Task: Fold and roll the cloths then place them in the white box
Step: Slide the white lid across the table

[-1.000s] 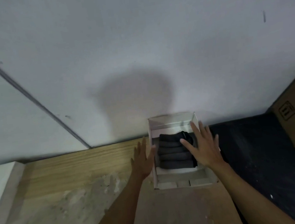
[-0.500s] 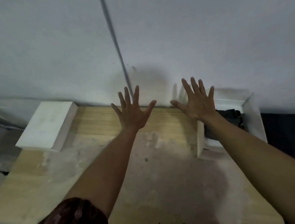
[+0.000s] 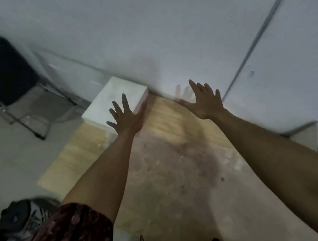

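Wooden table [image 3: 172, 178], left hand [image 3: 127, 117] and right hand [image 3: 204, 103] fingers splayed, grasping nothing

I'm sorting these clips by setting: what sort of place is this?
Probably a plain indoor workroom, though I can't be sure: a worn wooden tabletop against a bare pale wall, and a black folding chair on a grey floor.

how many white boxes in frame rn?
2: a closed white box at the table's far left corner under the left hand; another white box partly cut off at the right edge.
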